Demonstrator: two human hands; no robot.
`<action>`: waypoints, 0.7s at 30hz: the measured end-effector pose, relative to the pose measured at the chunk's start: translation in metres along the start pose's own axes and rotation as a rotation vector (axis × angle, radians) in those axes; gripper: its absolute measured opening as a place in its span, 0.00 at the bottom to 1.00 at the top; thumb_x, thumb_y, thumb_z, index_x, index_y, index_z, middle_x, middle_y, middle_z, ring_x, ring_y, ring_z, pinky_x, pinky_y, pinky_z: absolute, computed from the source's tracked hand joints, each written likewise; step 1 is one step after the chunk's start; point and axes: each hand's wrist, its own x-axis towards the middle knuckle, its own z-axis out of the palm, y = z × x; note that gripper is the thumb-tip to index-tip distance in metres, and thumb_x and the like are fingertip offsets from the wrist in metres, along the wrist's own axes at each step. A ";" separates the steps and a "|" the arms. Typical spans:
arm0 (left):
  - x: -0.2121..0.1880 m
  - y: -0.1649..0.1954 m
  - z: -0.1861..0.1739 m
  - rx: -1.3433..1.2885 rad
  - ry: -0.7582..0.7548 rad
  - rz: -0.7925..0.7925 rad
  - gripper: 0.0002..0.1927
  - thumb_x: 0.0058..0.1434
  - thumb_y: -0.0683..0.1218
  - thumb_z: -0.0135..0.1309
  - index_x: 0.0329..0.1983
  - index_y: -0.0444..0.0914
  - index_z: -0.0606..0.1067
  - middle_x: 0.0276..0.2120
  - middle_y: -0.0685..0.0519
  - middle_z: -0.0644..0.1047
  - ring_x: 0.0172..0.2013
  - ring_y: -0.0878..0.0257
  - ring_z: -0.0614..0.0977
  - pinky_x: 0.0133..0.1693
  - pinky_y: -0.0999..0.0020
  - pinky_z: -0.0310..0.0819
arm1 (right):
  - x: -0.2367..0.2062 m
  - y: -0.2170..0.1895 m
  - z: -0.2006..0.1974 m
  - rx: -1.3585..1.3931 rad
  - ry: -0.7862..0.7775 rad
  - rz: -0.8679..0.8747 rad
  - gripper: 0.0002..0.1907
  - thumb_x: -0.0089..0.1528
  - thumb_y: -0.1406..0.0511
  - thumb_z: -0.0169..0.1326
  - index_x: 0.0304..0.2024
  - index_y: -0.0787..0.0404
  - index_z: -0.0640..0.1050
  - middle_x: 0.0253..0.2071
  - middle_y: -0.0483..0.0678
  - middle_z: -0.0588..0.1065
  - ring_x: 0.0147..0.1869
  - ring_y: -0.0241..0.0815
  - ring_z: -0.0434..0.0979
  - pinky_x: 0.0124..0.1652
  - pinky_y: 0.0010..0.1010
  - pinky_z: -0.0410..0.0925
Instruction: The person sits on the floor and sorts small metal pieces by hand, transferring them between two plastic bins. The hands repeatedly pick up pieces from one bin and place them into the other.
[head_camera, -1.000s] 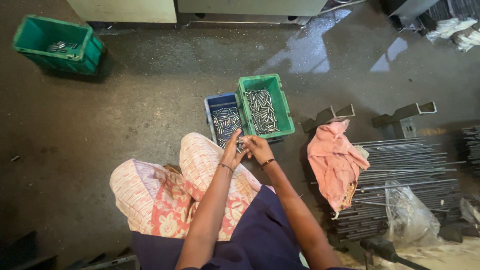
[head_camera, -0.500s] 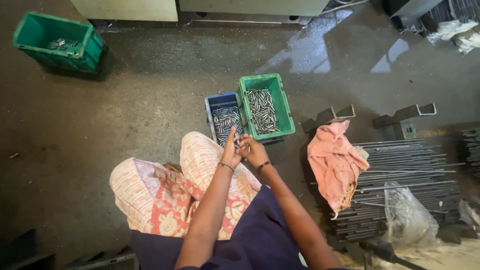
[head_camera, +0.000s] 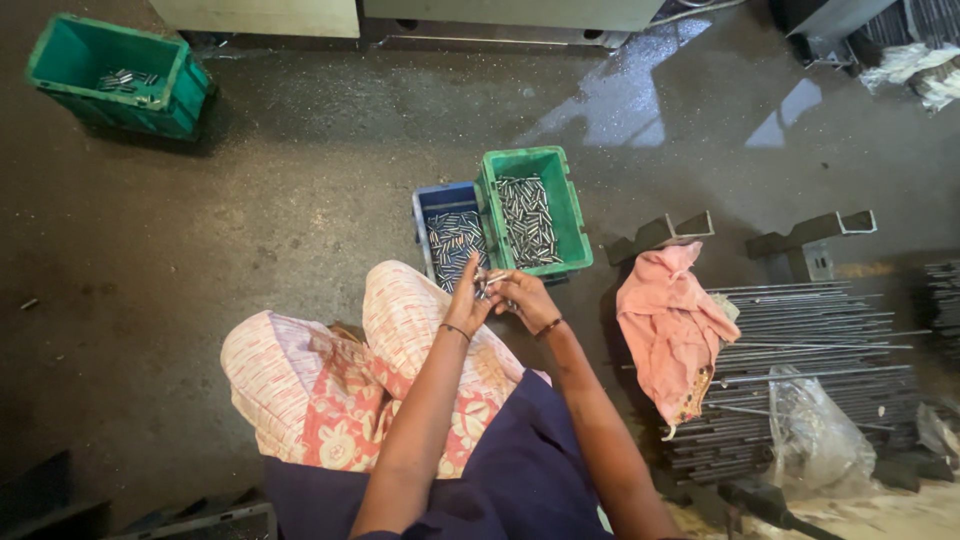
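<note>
Metal pins (head_camera: 490, 283) sit pinched between left hand (head_camera: 466, 300) and right hand (head_camera: 520, 297), just before the blue crate (head_camera: 430, 205); seemingly mid-sorting.

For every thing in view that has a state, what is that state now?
Left hand: closed on small metal pins.
Right hand: also gripping them.
Green crate: holds pins.
Blue crate: holds pins.
Far green crate: nearly empty.
Pink cloth: crumpled over rods.

Bare floor (head_camera: 300, 200) left — crates (head_camera: 520, 210) ahead, rods (head_camera: 810, 340) right
</note>
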 end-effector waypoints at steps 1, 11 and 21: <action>0.000 0.000 -0.001 0.043 -0.059 -0.017 0.35 0.66 0.70 0.51 0.37 0.32 0.79 0.17 0.57 0.72 0.16 0.64 0.73 0.17 0.68 0.67 | 0.001 -0.001 0.002 -0.020 0.003 -0.014 0.14 0.65 0.68 0.55 0.53 0.66 0.76 0.42 0.46 0.80 0.39 0.33 0.79 0.37 0.24 0.74; -0.006 0.003 0.004 0.161 0.046 -0.004 0.32 0.67 0.67 0.48 0.41 0.31 0.79 0.20 0.53 0.76 0.17 0.64 0.74 0.17 0.67 0.66 | 0.006 0.011 0.009 -0.063 0.085 -0.066 0.14 0.65 0.70 0.55 0.53 0.66 0.77 0.36 0.46 0.77 0.33 0.34 0.76 0.34 0.24 0.72; -0.001 0.003 0.002 0.024 0.080 0.040 0.30 0.67 0.67 0.50 0.39 0.35 0.77 0.30 0.48 0.80 0.24 0.61 0.78 0.26 0.66 0.76 | 0.003 0.008 0.006 0.356 -0.010 -0.141 0.08 0.63 0.69 0.51 0.45 0.63 0.72 0.40 0.48 0.78 0.43 0.39 0.82 0.42 0.31 0.80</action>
